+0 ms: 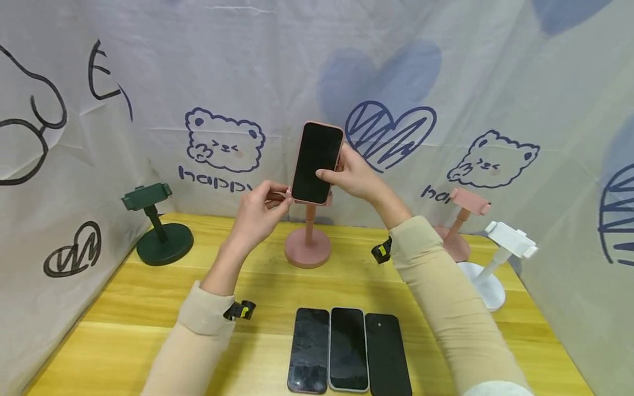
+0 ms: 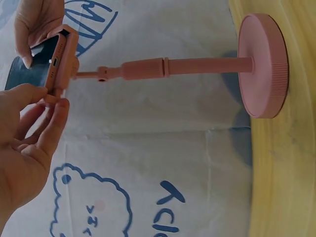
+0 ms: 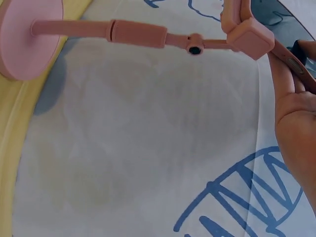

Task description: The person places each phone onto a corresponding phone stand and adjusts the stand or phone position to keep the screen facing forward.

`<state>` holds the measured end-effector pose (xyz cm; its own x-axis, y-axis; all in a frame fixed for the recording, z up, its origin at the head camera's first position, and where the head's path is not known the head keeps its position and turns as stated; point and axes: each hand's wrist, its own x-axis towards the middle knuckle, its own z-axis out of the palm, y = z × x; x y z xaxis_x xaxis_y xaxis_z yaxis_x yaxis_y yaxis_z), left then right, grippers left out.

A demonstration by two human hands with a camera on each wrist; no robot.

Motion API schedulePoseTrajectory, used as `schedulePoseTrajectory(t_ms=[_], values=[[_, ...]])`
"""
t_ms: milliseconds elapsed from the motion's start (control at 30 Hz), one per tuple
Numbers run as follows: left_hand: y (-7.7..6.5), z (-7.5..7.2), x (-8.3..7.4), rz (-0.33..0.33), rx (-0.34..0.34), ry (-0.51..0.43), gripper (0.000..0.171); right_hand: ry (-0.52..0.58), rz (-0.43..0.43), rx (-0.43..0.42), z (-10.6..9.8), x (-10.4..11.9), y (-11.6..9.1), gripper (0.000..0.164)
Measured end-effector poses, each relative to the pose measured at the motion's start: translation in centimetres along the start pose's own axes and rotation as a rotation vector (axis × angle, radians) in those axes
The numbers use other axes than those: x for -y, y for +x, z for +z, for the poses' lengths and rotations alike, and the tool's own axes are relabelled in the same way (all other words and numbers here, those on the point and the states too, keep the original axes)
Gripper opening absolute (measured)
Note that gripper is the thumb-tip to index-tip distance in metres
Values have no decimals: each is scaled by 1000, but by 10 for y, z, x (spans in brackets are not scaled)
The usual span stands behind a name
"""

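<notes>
In the head view a pink-edged smartphone (image 1: 317, 162) with a dark screen stands upright, tilted slightly, at the head of a pink phone stand (image 1: 308, 247). My right hand (image 1: 356, 173) grips the phone's right side, thumb on the screen and fingers behind. At the phone's lower left corner, my left hand (image 1: 262, 212) pinches the stand's pink clamp end between thumb and fingers. The left wrist view shows the phone's bottom edge (image 2: 57, 61) lying against the pink holder (image 2: 69, 54). From the right wrist, the clamp's other end (image 3: 252, 39) sits by the phone's side.
Three phones lie side by side near the front: a dark one (image 1: 308, 352), a white-edged one (image 1: 348, 349) and a black one (image 1: 388, 355). A green stand (image 1: 165, 245) is at left; another pink stand (image 1: 455, 247) and a white stand (image 1: 487, 286) are at right. Printed cloth hangs behind.
</notes>
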<state>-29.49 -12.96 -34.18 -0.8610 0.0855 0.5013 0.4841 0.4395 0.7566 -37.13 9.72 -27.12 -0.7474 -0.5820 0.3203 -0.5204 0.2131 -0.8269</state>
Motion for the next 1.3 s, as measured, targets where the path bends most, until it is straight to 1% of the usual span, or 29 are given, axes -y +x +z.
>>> schedulePoseTrajectory(t_ms=[133, 233, 333, 433, 500, 567, 633, 833, 967, 1100, 1300], values=[[0, -1, 4, -13, 9, -48, 31, -24, 57, -63, 1, 0, -1, 60], [1, -1, 6, -39, 20, -63, 34, -2, 92, -106, 3, -1, -4, 55], [1, 0, 8, -77, 52, -76, 35, 49, 82, -149, 4, -2, -6, 46], [2, 3, 11, -120, 102, -121, 37, 80, 56, -219, 3, 0, -8, 38], [2, 6, 12, -148, 128, -163, 38, 73, 44, -261, 3, 3, -9, 37], [2, 9, 13, -170, 139, -203, 39, 39, 42, -287, 3, 7, -10, 35], [2, 12, 14, -184, 136, -228, 40, -2, 41, -282, 2, 10, -10, 33], [1, 17, 11, -207, 133, -297, 44, -85, 66, -207, 0, 16, -8, 35], [1, 20, 10, -219, 125, -339, 46, -107, 78, -184, -1, 18, -8, 35], [1, 24, 10, -232, 104, -386, 45, -137, 90, -192, -2, 19, -8, 33], [1, 27, 9, -254, 57, -423, 43, -149, 99, -160, -3, 20, -8, 33]])
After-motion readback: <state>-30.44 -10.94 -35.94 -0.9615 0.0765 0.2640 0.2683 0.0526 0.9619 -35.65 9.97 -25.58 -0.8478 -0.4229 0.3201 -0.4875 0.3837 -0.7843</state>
